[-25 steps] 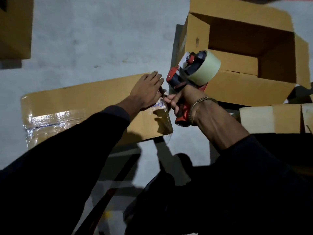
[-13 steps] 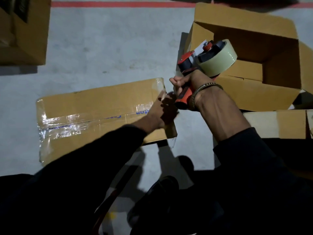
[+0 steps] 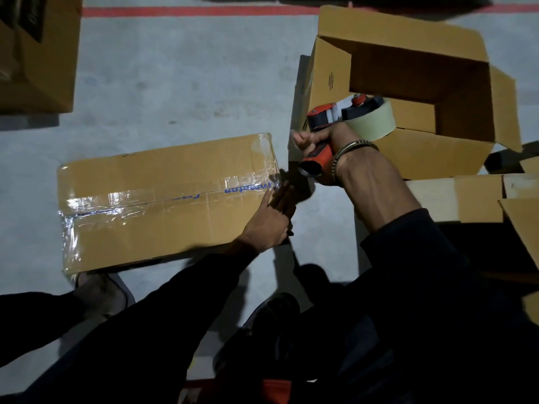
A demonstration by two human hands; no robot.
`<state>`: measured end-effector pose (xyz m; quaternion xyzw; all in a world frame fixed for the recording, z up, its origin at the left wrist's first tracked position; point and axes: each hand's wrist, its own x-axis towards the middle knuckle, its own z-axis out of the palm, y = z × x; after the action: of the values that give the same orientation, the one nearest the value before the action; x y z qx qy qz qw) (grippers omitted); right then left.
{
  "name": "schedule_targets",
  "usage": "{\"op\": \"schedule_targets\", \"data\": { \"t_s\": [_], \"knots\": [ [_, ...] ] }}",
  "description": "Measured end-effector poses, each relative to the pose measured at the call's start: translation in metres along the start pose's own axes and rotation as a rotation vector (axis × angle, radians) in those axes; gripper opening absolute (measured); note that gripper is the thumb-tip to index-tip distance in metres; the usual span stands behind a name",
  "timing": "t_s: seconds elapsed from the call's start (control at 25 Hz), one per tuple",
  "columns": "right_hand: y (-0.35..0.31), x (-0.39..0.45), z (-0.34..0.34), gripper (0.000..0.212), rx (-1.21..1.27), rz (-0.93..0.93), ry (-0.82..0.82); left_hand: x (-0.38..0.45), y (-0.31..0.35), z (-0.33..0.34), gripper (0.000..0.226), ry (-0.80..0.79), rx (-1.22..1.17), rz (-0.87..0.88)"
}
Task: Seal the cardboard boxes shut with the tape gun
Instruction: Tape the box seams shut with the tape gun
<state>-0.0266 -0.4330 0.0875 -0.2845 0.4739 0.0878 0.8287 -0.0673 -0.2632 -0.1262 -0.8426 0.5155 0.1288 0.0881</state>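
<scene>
A closed cardboard box point(image 3: 163, 176) lies on the grey floor, a strip of clear tape running along its top seam and down both ends. My left hand point(image 3: 271, 217) lies with straight fingers against the box's right end, over the tape's end. My right hand point(image 3: 318, 141) grips the red handle of the tape gun point(image 3: 344, 112), held in the air to the right of the box. The gun's pale tape roll point(image 3: 376, 122) points away from the closed box.
An open cardboard box point(image 3: 414, 158) stands behind the tape gun at the right. Flat cardboard pieces point(image 3: 472, 196) lie at the right edge. Another box point(image 3: 43, 62) sits at the top left. A red line point(image 3: 186, 10) crosses the floor at the back.
My right hand has lifted the tape gun up and away from the box's right end. My left hand slid from the box top down to its right end.
</scene>
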Motion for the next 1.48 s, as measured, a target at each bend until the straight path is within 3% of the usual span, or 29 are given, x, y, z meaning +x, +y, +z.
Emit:
{"op": "schedule_targets", "data": {
  "t_s": [0.16, 0.28, 0.36, 0.48, 0.56, 0.64, 0.72, 0.88, 1.0, 1.16, 1.24, 1.28, 1.36, 1.48],
  "knots": [
    [-0.013, -0.004, -0.003, 0.048, -0.126, -0.044, 0.049, -0.003, 0.005, -0.008, 0.099, 0.018, -0.029, -0.047],
    [-0.02, -0.014, -0.001, 0.049, -0.24, -0.113, 0.021, -0.018, -0.002, -0.013, 0.099, 0.009, -0.037, 0.027],
    [-0.023, -0.022, 0.004, 0.036, -0.32, -0.138, -0.001, -0.034, -0.017, -0.015, 0.105, -0.033, -0.132, 0.098],
    [-0.021, -0.033, 0.017, 0.006, -0.393, -0.155, 0.017, -0.071, -0.059, -0.038, 0.095, -0.248, -0.297, 0.096],
    [-0.006, -0.038, 0.029, 0.004, -0.439, -0.123, 0.028, -0.106, -0.096, -0.065, 0.068, -0.428, -0.346, -0.001],
    [0.017, -0.045, 0.041, 0.007, -0.489, -0.077, 0.016, -0.142, -0.129, -0.091, 0.051, -0.525, -0.282, -0.081],
    [0.048, -0.055, 0.059, 0.005, -0.536, -0.034, -0.028, -0.19, -0.16, -0.123, 0.056, -0.568, -0.217, -0.147],
    [0.118, -0.076, 0.097, 0.004, -0.676, -0.062, -0.067, -0.291, -0.229, -0.185, 0.066, -0.41, -0.295, -0.364],
    [0.184, -0.083, 0.109, 0.009, -0.644, -0.151, 0.016, -0.344, -0.266, -0.182, 0.065, -0.333, -0.344, -0.501],
    [0.251, -0.058, 0.13, 0.025, -0.668, -0.262, 0.149, -0.371, -0.289, -0.139, 0.073, -0.495, -0.405, -0.591],
    [0.27, -0.039, 0.145, 0.029, -0.776, -0.285, 0.231, -0.36, -0.291, -0.134, 0.082, -0.666, -0.476, -0.557],
    [0.279, -0.029, 0.153, 0.029, -0.833, -0.318, 0.269, -0.354, -0.296, -0.142, 0.083, -0.677, -0.538, -0.535],
    [0.306, -0.007, 0.175, 0.041, -0.96, -0.375, 0.291, -0.35, -0.327, -0.158, 0.078, -0.512, -0.682, -0.527],
    [0.353, 0.017, 0.22, 0.042, -1.077, -0.463, 0.236, -0.369, -0.398, -0.177, 0.069, -0.09, -0.741, -0.693]
  ]
}}
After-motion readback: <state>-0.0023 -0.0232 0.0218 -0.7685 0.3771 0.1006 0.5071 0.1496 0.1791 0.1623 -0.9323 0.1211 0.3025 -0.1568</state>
